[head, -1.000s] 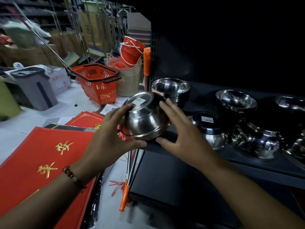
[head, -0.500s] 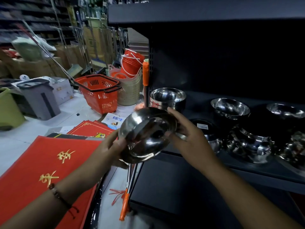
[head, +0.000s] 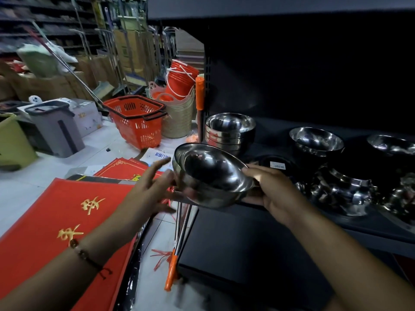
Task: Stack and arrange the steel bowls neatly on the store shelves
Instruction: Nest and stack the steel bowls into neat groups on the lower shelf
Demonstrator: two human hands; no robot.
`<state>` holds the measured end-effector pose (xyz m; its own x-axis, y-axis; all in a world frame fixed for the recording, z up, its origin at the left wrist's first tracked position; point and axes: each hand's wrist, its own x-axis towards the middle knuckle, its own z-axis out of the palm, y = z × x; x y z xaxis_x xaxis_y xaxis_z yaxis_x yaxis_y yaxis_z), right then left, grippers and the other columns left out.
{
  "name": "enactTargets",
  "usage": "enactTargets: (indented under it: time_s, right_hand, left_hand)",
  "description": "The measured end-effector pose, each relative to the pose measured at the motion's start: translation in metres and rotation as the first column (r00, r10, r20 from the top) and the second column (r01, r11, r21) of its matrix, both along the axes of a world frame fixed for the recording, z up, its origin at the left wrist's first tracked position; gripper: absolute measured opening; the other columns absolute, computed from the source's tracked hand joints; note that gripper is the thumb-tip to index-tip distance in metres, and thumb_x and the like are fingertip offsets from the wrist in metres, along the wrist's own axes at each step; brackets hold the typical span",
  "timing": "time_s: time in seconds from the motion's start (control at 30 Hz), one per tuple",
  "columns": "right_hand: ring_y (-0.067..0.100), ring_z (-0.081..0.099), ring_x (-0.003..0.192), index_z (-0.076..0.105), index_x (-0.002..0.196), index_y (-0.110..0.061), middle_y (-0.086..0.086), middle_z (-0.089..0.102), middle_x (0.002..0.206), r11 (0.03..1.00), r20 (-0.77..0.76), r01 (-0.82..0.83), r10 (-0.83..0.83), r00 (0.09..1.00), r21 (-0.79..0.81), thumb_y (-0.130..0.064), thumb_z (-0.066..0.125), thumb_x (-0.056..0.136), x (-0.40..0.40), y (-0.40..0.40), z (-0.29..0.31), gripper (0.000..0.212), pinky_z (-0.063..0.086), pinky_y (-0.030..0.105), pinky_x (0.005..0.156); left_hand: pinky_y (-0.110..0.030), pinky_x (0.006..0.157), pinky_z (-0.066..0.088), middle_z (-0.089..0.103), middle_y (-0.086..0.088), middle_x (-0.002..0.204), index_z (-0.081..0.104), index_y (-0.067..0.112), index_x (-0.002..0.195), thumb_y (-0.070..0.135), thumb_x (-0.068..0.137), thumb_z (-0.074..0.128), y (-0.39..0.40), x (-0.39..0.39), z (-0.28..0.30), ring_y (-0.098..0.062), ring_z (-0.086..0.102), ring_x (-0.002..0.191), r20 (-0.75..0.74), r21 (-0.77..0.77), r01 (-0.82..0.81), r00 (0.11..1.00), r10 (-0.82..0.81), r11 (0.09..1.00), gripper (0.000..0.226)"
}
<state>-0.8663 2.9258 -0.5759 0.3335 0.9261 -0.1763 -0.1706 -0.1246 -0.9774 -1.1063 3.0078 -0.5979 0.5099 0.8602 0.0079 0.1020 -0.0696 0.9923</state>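
Head view: steel bowl (head: 211,176) is gripped at its rim by right hand (head: 272,191); left hand (head: 148,189) spread, empty; bowl stack (head: 230,131) lies directly beyond, on shelf (head: 280,221).

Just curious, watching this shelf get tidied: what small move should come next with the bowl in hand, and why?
Probably lift the steel bowl up and back onto the stack of bowls at the shelf's left end. The right hand grips its rim, mouth up, matching that stack, while the left hand is open beside it.
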Motion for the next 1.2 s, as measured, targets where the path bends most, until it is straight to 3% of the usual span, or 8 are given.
enactTargets:
  time_s: [0.1,0.2,0.43,0.53,0.73,0.83,0.97,1.2]
  right_hand:
    - [0.016,0.071,0.065,0.067,0.093,-0.013,0.007,0.071,0.082,0.999,-0.083,-0.013,0.008,0.996,-0.053,-0.011,0.055,0.097,0.003,0.001,0.0,0.012,0.061,0.032,0.058]
    - [0.018,0.072,0.071,0.066,0.097,-0.012,0.007,0.073,0.08,0.995,-0.064,-0.061,0.056,0.996,-0.08,-0.019,0.058,0.097,0.003,0.0,-0.001,0.01,0.062,0.033,0.068]
    - [0.011,0.064,0.116,0.051,0.134,-0.048,-0.007,0.064,0.13,0.981,0.229,-0.182,0.162,0.96,0.067,-0.06,0.072,0.071,-0.005,-0.007,0.005,0.067,0.052,0.035,0.098]
    - [0.005,0.052,0.125,0.041,0.133,-0.056,-0.012,0.049,0.142,0.964,0.548,-0.213,0.094,0.831,0.158,-0.038,0.082,0.073,-0.017,-0.01,0.003,0.075,0.046,0.015,0.097]
    - [-0.002,0.018,0.144,0.046,0.134,-0.053,-0.029,0.003,0.159,0.963,0.816,-0.165,-0.084,0.572,0.215,-0.037,0.081,0.076,-0.025,-0.013,0.003,0.07,0.029,0.024,0.111]
    - [0.0,0.021,0.145,0.054,0.128,-0.046,-0.028,0.01,0.159,0.941,0.83,-0.173,-0.158,0.534,0.291,-0.031,0.079,0.079,-0.02,-0.011,0.002,0.057,0.03,0.022,0.113]
    - [-0.012,0.025,0.139,0.061,0.125,-0.039,-0.027,0.021,0.156,0.926,0.795,-0.124,-0.232,0.56,0.357,-0.027,0.077,0.082,-0.004,0.0,0.005,0.048,0.026,-0.001,0.103]
    - [-0.018,0.033,0.129,0.069,0.12,-0.028,-0.019,0.039,0.145,0.872,0.693,-0.009,-0.383,0.61,0.49,-0.015,0.077,0.082,0.027,0.049,0.014,0.04,0.029,0.003,0.104]
  left_hand:
    - [-0.032,0.087,0.056,0.054,0.019,0.136,0.029,0.061,0.141,0.054,0.071,0.077,-0.011,0.001,0.005,-0.002,0.062,0.116,0.016,0.215,0.023,0.999,-0.028,0.976,0.085]
    - [-0.019,0.079,0.056,0.052,0.029,0.13,0.033,0.058,0.136,0.026,0.072,0.086,-0.018,0.01,0.005,0.004,0.062,0.112,0.107,0.216,0.036,0.992,-0.06,0.976,0.089]
    - [-0.015,0.074,0.055,0.067,0.0,0.118,0.045,0.034,0.126,0.018,0.072,0.085,-0.006,0.007,0.007,-0.007,0.069,0.104,0.123,0.141,-0.03,0.992,0.013,0.99,0.069]
    - [-0.016,0.078,0.054,0.069,-0.004,0.119,0.045,0.027,0.125,0.019,0.071,0.082,-0.006,0.01,0.003,-0.01,0.069,0.107,0.107,0.148,-0.014,0.994,-0.002,0.989,0.065]
    - [-0.024,0.086,0.056,0.067,-0.005,0.123,0.046,0.023,0.131,0.016,0.07,0.087,-0.004,0.022,-0.002,-0.018,0.067,0.111,0.202,0.186,-0.033,0.979,-0.006,0.982,0.074]
    - [-0.029,0.095,0.053,0.065,-0.002,0.127,0.046,0.026,0.134,0.022,0.068,0.083,0.001,0.033,0.0,-0.019,0.062,0.12,0.248,0.271,-0.055,0.969,-0.014,0.961,0.075]
    - [-0.041,0.104,0.047,0.057,0.008,0.14,0.044,0.036,0.141,0.023,0.076,0.079,0.011,0.055,0.005,-0.016,0.054,0.131,0.27,0.419,-0.097,0.963,-0.022,0.903,0.075]
    - [-0.043,0.108,0.045,0.046,0.004,0.151,0.055,0.02,0.139,0.023,0.086,0.075,0.059,0.108,0.009,-0.008,0.04,0.14,0.251,0.626,-0.282,0.956,0.154,0.727,0.057]
